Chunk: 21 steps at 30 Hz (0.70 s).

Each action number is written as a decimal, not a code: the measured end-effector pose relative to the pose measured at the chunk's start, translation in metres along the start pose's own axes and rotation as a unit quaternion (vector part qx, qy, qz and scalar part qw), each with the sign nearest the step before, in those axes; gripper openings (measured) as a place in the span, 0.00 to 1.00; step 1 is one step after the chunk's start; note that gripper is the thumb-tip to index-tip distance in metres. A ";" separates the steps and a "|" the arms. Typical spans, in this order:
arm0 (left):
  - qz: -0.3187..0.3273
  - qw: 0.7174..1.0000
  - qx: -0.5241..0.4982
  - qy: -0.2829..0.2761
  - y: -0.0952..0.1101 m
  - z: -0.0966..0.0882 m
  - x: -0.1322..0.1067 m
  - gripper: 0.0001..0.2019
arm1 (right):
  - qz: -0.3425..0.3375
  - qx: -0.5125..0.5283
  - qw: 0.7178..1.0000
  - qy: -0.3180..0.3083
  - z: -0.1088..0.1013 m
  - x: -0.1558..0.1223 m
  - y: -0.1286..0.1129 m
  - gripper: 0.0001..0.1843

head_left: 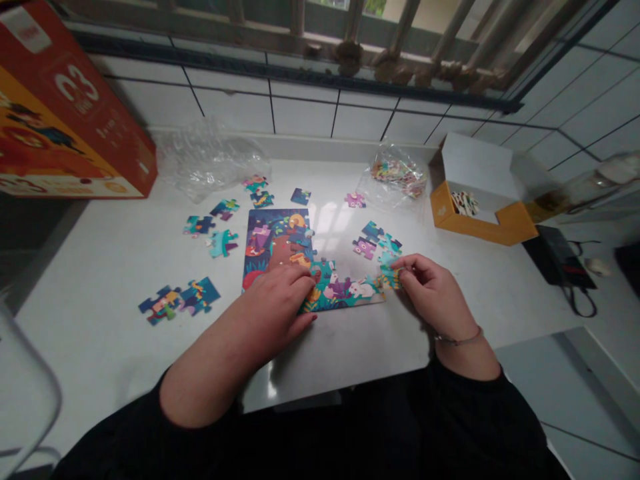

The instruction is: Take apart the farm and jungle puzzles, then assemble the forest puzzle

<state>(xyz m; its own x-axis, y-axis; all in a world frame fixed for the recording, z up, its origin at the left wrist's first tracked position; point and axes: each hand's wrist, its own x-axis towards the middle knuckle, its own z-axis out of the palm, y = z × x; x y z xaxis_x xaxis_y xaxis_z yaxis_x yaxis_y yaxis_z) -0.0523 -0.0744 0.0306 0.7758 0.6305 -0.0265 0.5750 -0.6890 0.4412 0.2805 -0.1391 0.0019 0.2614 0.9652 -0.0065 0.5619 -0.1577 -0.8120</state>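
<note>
A partly assembled colourful jigsaw puzzle (280,247) lies in the middle of the white counter (100,320). My left hand (280,300) rests on its lower left part with the fingers curled and pressed down on the joined pieces. My right hand (433,290) pinches a teal puzzle piece (389,275) at the puzzle's lower right corner, touching the assembled row. Loose pieces (373,241) lie just above that hand.
More loose pieces (220,223) are scattered left of the puzzle, and a joined pair (180,299) lies nearer me. A red box (65,113), an empty clear bag (210,157), a bag of pieces (399,172), and an open orange box (475,200) stand along the back.
</note>
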 end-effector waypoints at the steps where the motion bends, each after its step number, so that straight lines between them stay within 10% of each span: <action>1: -0.004 1.000 0.001 -0.005 0.001 -0.001 0.001 0.13 | -0.007 -0.014 1.000 -0.007 -0.003 0.000 0.003 0.12; 21: -0.012 1.000 -0.007 -0.015 0.004 -0.004 0.002 0.09 | -0.085 -0.146 0.984 -0.051 -0.007 -0.002 -0.001 0.07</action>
<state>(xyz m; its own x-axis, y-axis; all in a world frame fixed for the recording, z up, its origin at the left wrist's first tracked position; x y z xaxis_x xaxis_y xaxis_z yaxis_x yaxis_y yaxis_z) -0.0491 -0.0744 0.0365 0.7692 0.6357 -0.0645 0.5905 -0.6687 0.4519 0.2854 -0.1420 0.0066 0.0723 0.9964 0.0441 0.7961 -0.0310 -0.6044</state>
